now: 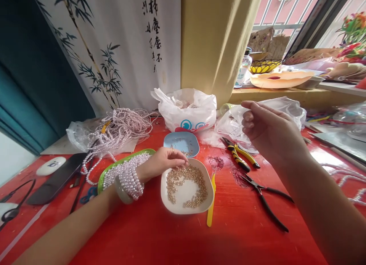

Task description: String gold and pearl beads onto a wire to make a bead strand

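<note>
My left hand point(164, 161) hovers at the far left rim of a white dish point(185, 192), its fingers pinched together over the edge. Gold beads point(200, 179) lie scattered in that dish. Around my left wrist are many loops of pearly lilac beads point(131, 181) and a pale bangle point(122, 191). Raised above the table on the right is my right hand point(267, 129), fingers curled and thumb and forefinger closed. Whatever either hand pinches is too small to make out. Behind the white dish stands a blue dish point(181, 139) with small bits in it.
A green tray point(114, 164) of lilac beads and a heap of bead strands point(122, 124) lie left. Yellow-black pliers point(238, 152), black-handled pliers point(264, 192) and a yellow stick point(211, 204) lie right. A white plastic bag point(188, 108) stands at the back. A phone-like dark slab point(55, 181) lies far left.
</note>
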Motion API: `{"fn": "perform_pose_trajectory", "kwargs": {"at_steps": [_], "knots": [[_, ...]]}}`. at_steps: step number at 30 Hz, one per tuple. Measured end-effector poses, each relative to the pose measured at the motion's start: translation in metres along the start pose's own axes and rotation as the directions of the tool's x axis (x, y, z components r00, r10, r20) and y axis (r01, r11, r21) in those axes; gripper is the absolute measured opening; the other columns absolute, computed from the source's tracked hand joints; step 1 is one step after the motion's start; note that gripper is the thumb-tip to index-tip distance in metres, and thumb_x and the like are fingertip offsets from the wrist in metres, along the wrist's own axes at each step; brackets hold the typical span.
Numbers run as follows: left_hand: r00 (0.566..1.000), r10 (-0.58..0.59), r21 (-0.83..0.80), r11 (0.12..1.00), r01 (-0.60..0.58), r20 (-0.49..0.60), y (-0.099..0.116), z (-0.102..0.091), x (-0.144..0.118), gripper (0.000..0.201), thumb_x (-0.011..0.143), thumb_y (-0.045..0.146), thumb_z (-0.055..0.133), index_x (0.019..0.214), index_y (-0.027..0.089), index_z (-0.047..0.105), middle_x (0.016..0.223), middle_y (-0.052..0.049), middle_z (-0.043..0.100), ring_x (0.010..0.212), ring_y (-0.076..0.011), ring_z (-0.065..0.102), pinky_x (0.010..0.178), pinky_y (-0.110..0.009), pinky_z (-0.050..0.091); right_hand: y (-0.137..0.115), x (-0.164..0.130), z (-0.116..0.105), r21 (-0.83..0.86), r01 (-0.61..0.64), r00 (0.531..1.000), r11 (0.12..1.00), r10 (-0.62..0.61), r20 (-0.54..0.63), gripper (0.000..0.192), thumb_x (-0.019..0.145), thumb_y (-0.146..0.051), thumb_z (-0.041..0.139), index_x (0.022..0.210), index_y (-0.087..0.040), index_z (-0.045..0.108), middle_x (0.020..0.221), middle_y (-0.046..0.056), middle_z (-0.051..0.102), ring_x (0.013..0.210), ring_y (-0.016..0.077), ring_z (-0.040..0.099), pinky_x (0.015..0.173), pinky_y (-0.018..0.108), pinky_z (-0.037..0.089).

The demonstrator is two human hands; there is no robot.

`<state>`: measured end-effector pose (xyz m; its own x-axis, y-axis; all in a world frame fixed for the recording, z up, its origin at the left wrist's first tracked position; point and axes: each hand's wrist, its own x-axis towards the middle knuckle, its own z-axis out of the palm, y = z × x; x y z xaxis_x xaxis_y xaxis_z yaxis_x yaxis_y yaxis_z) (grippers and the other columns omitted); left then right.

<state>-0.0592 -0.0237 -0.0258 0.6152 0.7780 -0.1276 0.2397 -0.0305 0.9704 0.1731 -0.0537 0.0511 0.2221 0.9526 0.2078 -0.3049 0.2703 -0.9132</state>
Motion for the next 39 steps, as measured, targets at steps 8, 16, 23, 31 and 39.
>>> {"fn": "perform_pose_trajectory", "kwargs": {"at_steps": [8, 16, 23, 31, 39], "knots": [[0.989, 0.132, -0.237, 0.965, -0.113, 0.066, 0.008, 0.031, -0.008, 0.031, 0.072, 0.030, 0.059, 0.102, 0.021, 0.059, 0.115, -0.008, 0.055, 0.103, -0.0187, 0.050, 0.087, -0.030, 0.038, -0.001, -0.020, 0.026, -0.012, -0.137, 0.981, 0.991, 0.137, 0.139, 0.013, 0.078, -0.023, 0.047, 0.077, -0.021, 0.060, 0.065, -0.002, 0.051, 0.052, 0.0045, 0.051, 0.040, 0.011, 0.041], [0.990, 0.008, -0.589, 0.804, 0.076, 0.138, 0.002, 0.032, -0.014, 0.026, 0.079, 0.034, 0.050, 0.088, 0.015, 0.064, 0.086, -0.008, 0.066, 0.079, -0.0143, 0.061, 0.081, -0.030, 0.043, 0.005, -0.002, 0.008, 0.051, -0.129, 0.990, 0.990, 0.132, -0.057, 0.012, 0.078, -0.018, 0.047, 0.074, -0.021, 0.059, 0.064, -0.003, 0.053, 0.055, 0.0031, 0.053, 0.043, 0.009, 0.041], [0.987, 0.023, -0.624, 0.778, 0.081, 0.157, 0.005, 0.030, -0.016, 0.024, 0.079, 0.023, 0.051, 0.099, 0.014, 0.060, 0.102, -0.012, 0.063, 0.094, -0.0168, 0.057, 0.082, -0.027, 0.042, 0.003, 0.006, -0.006, -0.002, -0.081, 0.994, 0.997, 0.081, -0.069, 0.013, 0.079, -0.021, 0.048, 0.074, -0.025, 0.060, 0.066, -0.003, 0.055, 0.058, 0.0054, 0.053, 0.046, 0.013, 0.042], [0.996, 0.031, -0.554, 0.832, 0.019, 0.079, 0.005, 0.037, -0.015, 0.012, 0.075, 0.020, 0.057, 0.083, 0.012, 0.055, 0.085, -0.010, 0.067, 0.074, -0.0130, 0.062, 0.074, -0.027, 0.045, -0.004, -0.003, 0.007, 0.109, -0.084, 0.996, 0.990, 0.087, -0.017, 0.020, 0.082, -0.026, 0.045, 0.075, -0.024, 0.064, 0.084, -0.002, 0.062, 0.058, 0.0030, 0.052, 0.046, 0.010, 0.042], [0.997, 0.048, -0.492, 0.868, -0.068, -0.054, 0.009, 0.035, -0.017, 0.014, 0.070, 0.023, 0.061, 0.078, 0.012, 0.058, 0.082, -0.009, 0.066, 0.068, -0.0118, 0.060, 0.064, -0.025, 0.046, 0.029, -0.016, 0.019, -0.477, -0.020, 0.864, 0.879, 0.255, 0.433, 0.034, 0.076, -0.042, 0.052, 0.102, -0.022, 0.061, 0.104, 0.007, 0.059, 0.086, 0.0164, 0.055, 0.063, 0.025, 0.048]]}}
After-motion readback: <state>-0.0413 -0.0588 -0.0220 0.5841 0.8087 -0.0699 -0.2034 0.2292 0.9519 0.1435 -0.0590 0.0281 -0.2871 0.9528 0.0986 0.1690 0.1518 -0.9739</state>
